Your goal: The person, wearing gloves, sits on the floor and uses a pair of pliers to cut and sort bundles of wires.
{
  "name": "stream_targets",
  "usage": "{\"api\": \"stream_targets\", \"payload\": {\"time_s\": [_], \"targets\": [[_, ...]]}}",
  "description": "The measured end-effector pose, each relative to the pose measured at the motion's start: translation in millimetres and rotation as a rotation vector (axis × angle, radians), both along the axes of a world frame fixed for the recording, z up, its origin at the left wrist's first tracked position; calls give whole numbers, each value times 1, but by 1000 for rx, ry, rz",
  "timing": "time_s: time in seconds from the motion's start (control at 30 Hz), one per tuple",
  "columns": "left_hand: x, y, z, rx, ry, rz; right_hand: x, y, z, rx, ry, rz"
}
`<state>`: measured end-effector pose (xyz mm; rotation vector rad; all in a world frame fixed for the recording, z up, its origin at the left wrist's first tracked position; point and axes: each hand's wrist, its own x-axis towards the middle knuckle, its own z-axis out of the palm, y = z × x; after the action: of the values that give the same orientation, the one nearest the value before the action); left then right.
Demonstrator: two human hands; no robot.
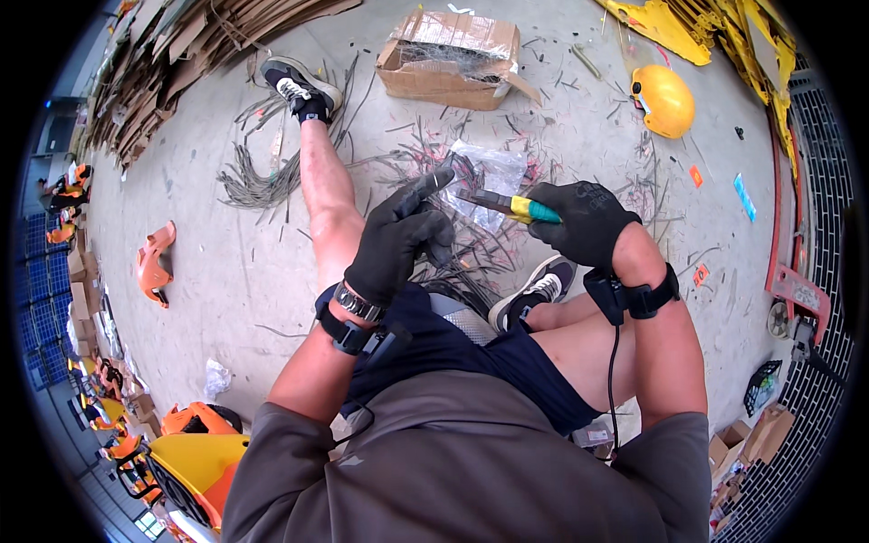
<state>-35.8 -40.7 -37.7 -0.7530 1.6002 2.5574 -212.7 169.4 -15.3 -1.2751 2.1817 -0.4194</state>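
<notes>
My right hand (580, 220), in a black glove, grips pliers (536, 209) by their green and yellow handles. The dark jaws point left, towards my left hand (407, 231), also black-gloved. Its index finger reaches out while the others curl. A thin pale sliver shows by that fingertip; whether it is held cannot be made out. Beyond the hands a clear plastic bag (499, 163) lies on the floor with short dark wire pieces on or in it. Cut wire scraps (536, 163) in black and red are strewn around it. A bundle of grey cables (254, 180) lies by my outstretched leg.
An open cardboard box (441, 88) stands ahead, plastic film inside. To its right sits a yellow helmet-like shell (664, 102). Flattened cardboard (156, 61) is piled far left, yellow panels (733, 41) far right. An orange plastic part (155, 265) lies left; a yellow-orange machine (197, 461) is behind left.
</notes>
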Motion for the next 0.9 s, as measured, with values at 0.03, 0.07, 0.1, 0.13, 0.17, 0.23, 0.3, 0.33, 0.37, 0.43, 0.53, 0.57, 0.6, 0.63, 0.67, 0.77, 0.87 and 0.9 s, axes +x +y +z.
{"api": "stream_targets", "payload": {"time_s": [0.03, 0.07, 0.1, 0.13, 0.17, 0.23, 0.3, 0.33, 0.37, 0.43, 0.53, 0.57, 0.6, 0.63, 0.67, 0.77, 0.87, 0.9], "targets": [[-2, 1, -2, 10, -2, -5, 1, 0, 0, -11, 5, -10], [-4, 3, -3, 21, -5, -11, 2, 0, -1, -21, 10, -21], [-6, 5, -4, 15, -5, -18, 2, 0, -1, -32, 15, -32], [-8, 7, -3, 11, -4, -28, 2, 2, -4, -56, 36, -33], [-10, 9, -2, 7, -4, -39, 1, 4, -7, -80, 58, -33], [-13, 11, -2, 20, -2, -47, 1, 5, -9, -107, 63, -36], [-16, 12, -5, 34, -4, -48, 3, 3, -7, -112, 32, -40], [-17, 13, -6, 41, -10, -44, 3, 3, -7, -122, 36, -33], [-17, 14, -8, 48, -16, -40, 4, 2, -7, -132, 40, -27], [-19, 15, -12, 71, -14, -20, 5, 3, -7, -150, 53, -21], [-20, 15, -13, 98, -23, -13, 6, 2, -9, -165, 83, -18], [-20, 15, -13, 105, -28, -14, 7, 2, -10, -164, 95, -16], [-21, 14, -12, 104, -40, -13, 7, 1, -10, -164, 106, -13], [-21, 14, -12, 104, -51, -14, 8, 1, -11, -163, 110, -10], [-22, 14, -11, 103, -61, -15, 9, 1, -12, -162, 114, -6], [-24, 14, -12, 67, -83, -17, 10, 0, -12, -158, 114, 4], [-25, 16, -11, 73, -82, 6, 11, 0, -10, -123, 118, 10], [-24, 16, -10, 87, -72, 11, 11, -1, -9, -105, 121, 12]]}}
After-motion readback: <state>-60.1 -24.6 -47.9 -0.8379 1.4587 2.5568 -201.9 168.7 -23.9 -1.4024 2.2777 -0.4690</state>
